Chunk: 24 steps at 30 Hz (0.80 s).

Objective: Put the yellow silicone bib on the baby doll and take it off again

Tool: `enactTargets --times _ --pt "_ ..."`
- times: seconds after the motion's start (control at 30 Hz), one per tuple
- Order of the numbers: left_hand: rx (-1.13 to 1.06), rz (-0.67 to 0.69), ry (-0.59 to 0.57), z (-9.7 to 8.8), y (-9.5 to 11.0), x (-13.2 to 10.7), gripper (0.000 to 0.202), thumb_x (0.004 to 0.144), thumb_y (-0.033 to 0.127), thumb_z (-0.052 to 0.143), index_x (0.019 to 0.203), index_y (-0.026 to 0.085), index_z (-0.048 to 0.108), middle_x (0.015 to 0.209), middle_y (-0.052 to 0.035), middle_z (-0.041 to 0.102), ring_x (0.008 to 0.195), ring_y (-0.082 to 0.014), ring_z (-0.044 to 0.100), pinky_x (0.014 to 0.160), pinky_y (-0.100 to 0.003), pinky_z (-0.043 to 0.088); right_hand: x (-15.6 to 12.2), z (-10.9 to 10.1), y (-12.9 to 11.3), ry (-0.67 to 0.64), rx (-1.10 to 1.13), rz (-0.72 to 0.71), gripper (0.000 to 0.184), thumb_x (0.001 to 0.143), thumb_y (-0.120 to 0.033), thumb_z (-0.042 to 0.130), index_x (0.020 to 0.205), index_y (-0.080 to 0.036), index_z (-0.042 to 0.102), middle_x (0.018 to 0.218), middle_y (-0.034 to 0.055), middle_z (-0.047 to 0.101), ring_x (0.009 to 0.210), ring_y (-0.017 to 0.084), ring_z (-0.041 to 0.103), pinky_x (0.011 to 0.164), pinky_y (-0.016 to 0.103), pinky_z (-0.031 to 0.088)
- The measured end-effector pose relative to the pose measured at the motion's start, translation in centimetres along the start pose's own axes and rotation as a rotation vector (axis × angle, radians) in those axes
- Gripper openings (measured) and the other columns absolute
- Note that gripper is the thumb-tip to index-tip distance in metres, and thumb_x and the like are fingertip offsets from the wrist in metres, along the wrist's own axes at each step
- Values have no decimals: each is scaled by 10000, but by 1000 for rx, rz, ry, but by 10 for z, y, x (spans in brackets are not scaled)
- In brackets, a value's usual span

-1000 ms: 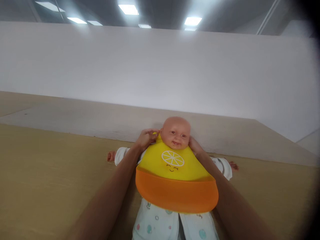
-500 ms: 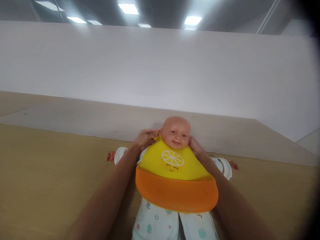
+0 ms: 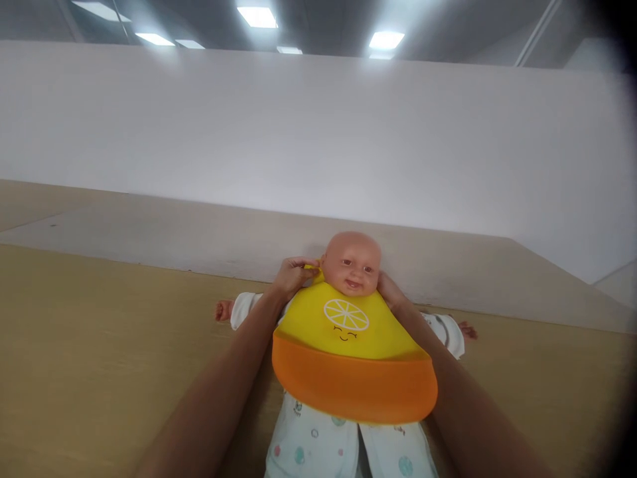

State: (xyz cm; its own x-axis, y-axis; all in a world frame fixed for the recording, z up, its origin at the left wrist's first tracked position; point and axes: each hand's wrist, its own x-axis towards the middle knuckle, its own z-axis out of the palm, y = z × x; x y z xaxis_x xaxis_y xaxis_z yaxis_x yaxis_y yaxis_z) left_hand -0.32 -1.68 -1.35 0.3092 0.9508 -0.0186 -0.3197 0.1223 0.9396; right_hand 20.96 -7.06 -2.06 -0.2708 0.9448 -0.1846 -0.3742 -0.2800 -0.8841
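A baby doll (image 3: 352, 255) in white printed clothes lies on its back, arms spread out to both sides. Over its chest is a yellow bib (image 3: 303, 318) with a lemon slice and a smiling face, and an orange catch pocket (image 3: 354, 386) along the bottom. My left hand (image 3: 293, 277) pinches the bib's neck strap beside the doll's neck, at the left of the picture. On the other side, my right hand (image 3: 389, 290) reaches behind the doll's neck; its fingertips are hidden by the head.
The doll lies on a wood-coloured table top (image 3: 109, 332). Behind its head runs a pale grey strip of surface (image 3: 199, 229), with a white partition (image 3: 308, 139) rising beyond. Ceiling lights (image 3: 257, 17) show above.
The fingers of my left hand have shifted slightly on the strap, whose end loop shows less now. My right hand stays behind the neck. The whole view has drifted a little.
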Motion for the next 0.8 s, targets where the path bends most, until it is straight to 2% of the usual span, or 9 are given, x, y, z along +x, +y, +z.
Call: enactTargets --times 0.2,0.3,0.4,0.47,0.57,0.67,0.8 --pt "77 -18 1 1 1 -1 267 500 152 806 764 155 768 784 -59 735 631 -168 616 592 -292 456 -1 0 2 -4 19 6 292 773 -298 590 1004 -159 701 894 82 728 899 247 644 806 363 507" --pt "85 -6 38 0 0 0 273 483 165 833 747 158 761 736 -51 725 613 -162 609 604 -297 457 -4 2 1 -14 21 37 305 763 -288 601 1020 -156 700 902 83 728 890 249 645 802 366 508" --pt "75 -4 49 0 -1 1 249 480 145 820 718 163 751 657 -26 697 575 -147 591 584 -285 452 -6 6 -2 21 -2 -5 309 757 -273 607 1028 -154 698 897 80 729 884 248 642 802 367 505" --pt "70 -17 20 0 0 1 262 490 142 807 746 158 755 674 -28 701 569 -144 591 560 -275 447 -7 7 -4 39 -11 -41 292 767 -272 602 1017 -157 700 896 77 730 889 246 639 800 363 505" --pt "39 -29 -19 -1 1 1 248 537 190 801 776 142 756 724 -40 708 577 -134 595 530 -249 435 -7 6 -3 44 8 -26 260 773 -273 602 982 -160 708 874 77 729 894 248 638 788 352 512" --pt "6 -30 -5 -3 1 2 234 578 265 808 752 122 745 707 -47 693 551 -116 580 485 -222 401 -8 3 -2 56 14 -20 246 766 -264 612 962 -152 709 831 78 728 886 248 641 779 342 516" --pt "-27 -38 8 -5 2 4 270 553 218 820 788 119 731 726 -56 686 565 -124 595 477 -220 402 -9 2 -1 79 16 -20 251 756 -265 613 961 -156 708 791 68 724 869 244 646 779 342 519"
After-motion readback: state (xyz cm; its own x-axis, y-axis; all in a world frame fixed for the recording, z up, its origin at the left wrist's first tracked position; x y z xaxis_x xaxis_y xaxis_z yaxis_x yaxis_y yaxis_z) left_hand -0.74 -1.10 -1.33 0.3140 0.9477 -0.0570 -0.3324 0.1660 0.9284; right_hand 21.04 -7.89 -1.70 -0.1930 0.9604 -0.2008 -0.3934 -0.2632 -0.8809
